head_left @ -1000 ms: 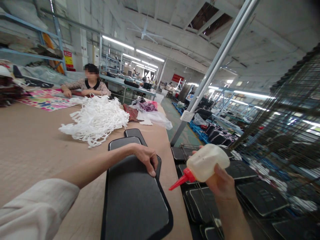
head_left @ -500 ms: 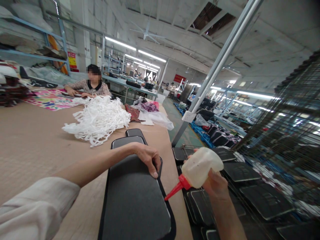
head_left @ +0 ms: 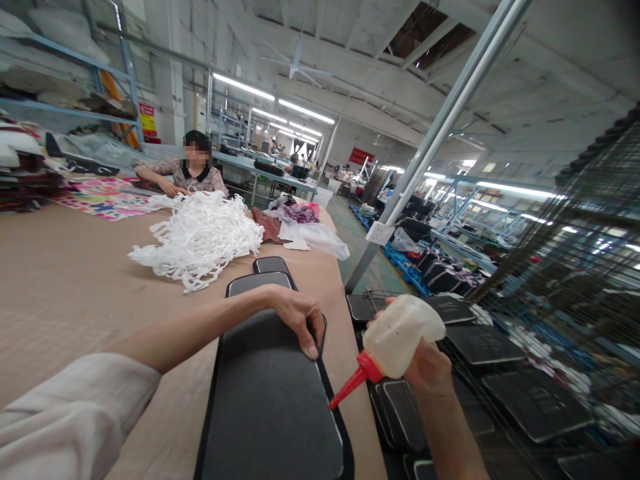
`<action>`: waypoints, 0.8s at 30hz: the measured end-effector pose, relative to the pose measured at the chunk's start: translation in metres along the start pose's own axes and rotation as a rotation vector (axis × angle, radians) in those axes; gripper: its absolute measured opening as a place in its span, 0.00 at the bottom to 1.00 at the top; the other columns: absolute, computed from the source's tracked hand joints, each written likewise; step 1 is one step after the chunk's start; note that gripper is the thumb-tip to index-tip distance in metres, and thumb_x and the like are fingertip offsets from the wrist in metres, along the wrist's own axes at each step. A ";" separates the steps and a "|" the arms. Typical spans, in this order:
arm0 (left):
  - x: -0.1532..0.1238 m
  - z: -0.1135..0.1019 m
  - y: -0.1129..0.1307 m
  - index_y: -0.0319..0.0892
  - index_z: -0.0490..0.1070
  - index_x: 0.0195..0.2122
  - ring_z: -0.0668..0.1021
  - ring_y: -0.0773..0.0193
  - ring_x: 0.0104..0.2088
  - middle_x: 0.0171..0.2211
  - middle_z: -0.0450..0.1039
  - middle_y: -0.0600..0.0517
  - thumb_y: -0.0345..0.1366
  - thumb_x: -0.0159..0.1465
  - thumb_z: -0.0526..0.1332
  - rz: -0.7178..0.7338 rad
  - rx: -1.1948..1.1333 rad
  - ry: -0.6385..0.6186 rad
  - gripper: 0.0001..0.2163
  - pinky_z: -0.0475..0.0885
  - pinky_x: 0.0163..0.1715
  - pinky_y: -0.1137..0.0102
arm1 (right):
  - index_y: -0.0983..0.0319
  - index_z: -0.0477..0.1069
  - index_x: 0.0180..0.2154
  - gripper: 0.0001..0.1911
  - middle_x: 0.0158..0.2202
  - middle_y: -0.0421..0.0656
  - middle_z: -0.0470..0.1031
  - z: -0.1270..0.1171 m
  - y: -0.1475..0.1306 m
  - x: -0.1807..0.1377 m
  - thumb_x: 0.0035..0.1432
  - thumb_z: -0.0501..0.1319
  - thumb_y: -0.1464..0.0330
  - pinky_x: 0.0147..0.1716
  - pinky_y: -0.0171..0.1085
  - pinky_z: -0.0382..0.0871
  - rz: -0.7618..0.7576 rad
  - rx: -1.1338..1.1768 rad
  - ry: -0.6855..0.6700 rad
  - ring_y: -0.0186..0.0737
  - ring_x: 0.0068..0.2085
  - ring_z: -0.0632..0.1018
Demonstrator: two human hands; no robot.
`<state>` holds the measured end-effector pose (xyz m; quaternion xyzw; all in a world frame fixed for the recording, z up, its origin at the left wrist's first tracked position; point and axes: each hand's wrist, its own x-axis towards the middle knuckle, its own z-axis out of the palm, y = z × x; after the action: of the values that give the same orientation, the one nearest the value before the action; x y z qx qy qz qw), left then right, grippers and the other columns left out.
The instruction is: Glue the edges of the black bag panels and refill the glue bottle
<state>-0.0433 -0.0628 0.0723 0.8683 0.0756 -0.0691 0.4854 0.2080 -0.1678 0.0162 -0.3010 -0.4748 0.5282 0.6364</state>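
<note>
A black padded panel (head_left: 270, 400) with rounded corners and a pale line along its rim lies on the brown-covered table, overlapping other black panels (head_left: 263, 283) behind it. My left hand (head_left: 300, 320) is closed on its right edge, thumb on top and the other fingers curled over the side. In my right hand (head_left: 430, 367) is a translucent squeeze bottle (head_left: 400, 333), tilted down to the left. Its red nozzle (head_left: 347, 387) has its tip at the panel's right edge, nearer me than my left hand. Whether liquid is coming out cannot be seen.
White stringy strips (head_left: 205, 233) are heaped farther back on the table (head_left: 90, 267). Behind them sits a co-worker (head_left: 195, 170) beside patterned fabric (head_left: 107, 200). Several black panels (head_left: 485, 345) lie on racks to the right, below a slanting metal post (head_left: 430, 147).
The red nozzle tip has moved slightly toward me along the panel's edge. My left hand keeps its place on the panel. The co-worker's head and arms have shifted.
</note>
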 end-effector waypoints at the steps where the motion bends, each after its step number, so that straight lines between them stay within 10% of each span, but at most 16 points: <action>1: 0.000 0.000 0.000 0.38 0.78 0.27 0.74 0.67 0.28 0.24 0.77 0.54 0.50 0.46 0.69 0.003 0.001 -0.001 0.18 0.66 0.29 0.77 | 0.51 0.66 0.51 0.35 0.42 0.44 0.76 0.000 0.001 0.000 0.38 0.68 0.54 0.46 0.51 0.67 0.002 0.003 -0.007 0.51 0.42 0.76; 24: -0.022 0.006 -0.007 0.38 0.78 0.29 0.73 0.66 0.28 0.25 0.76 0.54 0.53 0.46 0.68 -0.020 0.046 0.047 0.21 0.65 0.29 0.77 | 0.53 0.68 0.48 0.34 0.38 0.43 0.76 0.034 -0.007 -0.021 0.35 0.69 0.55 0.42 0.48 0.68 0.010 0.015 0.063 0.49 0.39 0.76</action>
<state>-0.0665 -0.0656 0.0678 0.8798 0.0941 -0.0553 0.4627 0.1795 -0.1941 0.0286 -0.3152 -0.4489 0.5252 0.6506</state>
